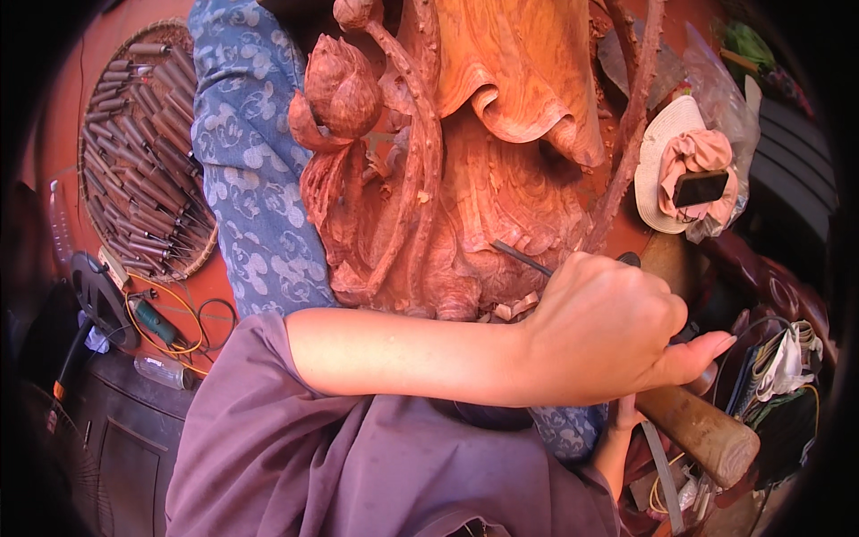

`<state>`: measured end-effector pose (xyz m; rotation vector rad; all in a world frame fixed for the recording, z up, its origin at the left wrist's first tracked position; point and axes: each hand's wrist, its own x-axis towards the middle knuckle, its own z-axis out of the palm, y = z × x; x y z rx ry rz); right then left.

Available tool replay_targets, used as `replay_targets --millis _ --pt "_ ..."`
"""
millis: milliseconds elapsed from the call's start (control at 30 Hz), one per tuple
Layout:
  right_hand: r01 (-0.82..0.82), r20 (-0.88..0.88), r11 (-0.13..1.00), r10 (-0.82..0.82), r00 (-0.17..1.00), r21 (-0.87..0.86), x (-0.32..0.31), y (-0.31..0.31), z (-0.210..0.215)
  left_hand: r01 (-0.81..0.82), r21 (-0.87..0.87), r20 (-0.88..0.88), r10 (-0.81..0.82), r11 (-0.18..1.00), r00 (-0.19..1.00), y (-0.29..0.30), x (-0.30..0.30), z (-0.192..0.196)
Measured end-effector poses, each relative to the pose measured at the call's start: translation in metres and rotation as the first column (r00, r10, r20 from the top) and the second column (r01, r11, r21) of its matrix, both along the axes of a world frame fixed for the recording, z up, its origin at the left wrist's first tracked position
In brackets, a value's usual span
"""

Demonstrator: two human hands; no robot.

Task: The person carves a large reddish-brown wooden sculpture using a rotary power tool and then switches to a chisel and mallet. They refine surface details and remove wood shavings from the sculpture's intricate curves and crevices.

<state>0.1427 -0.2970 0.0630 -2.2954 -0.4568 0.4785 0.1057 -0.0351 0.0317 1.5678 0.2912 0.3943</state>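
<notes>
My left forearm crosses in front of me, and my left hand (604, 327) is closed in a fist around a carving chisel (526, 259). Its thin dark blade points up and left, with the tip at the base of a reddish wood carving (465, 224). The chisel's handle is hidden in my fist. Below that hand, my right hand (624, 413) grips a thick wooden mallet (702, 434); most of its fingers are hidden behind my left forearm. The carving has a lotus bud (342, 85), knobbly stems and a smooth orange draped part (523, 67). Loose chips (514, 309) lie by the blade.
A round woven basket (87, 192) full of wooden-handled chisels stands at left. Near it lie a green power tool (154, 320) with a yellow cord and a clear bottle (163, 370). At right, a pale hat (658, 166) carries a phone (701, 189); cloths (787, 362) lie lower.
</notes>
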Motion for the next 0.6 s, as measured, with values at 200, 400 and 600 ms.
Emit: replay_targets --millis 200,400,600 --pt "0.004 0.021 1.0 -0.004 1.0 -0.006 -0.003 0.0 -0.004 0.027 0.048 0.079 -0.031 0.999 0.996 -0.003 -0.006 -0.006" --pt "-0.01 0.063 1.0 0.011 0.998 -0.009 -0.006 -0.008 -0.001 0.037 0.085 0.101 -0.046 0.996 0.994 -0.004 -0.008 -0.008" --pt "-0.068 0.157 0.987 0.091 0.983 -0.147 -0.016 -0.017 -0.011 0.044 0.101 0.1 -0.054 0.994 0.993 -0.005 -0.011 -0.01"
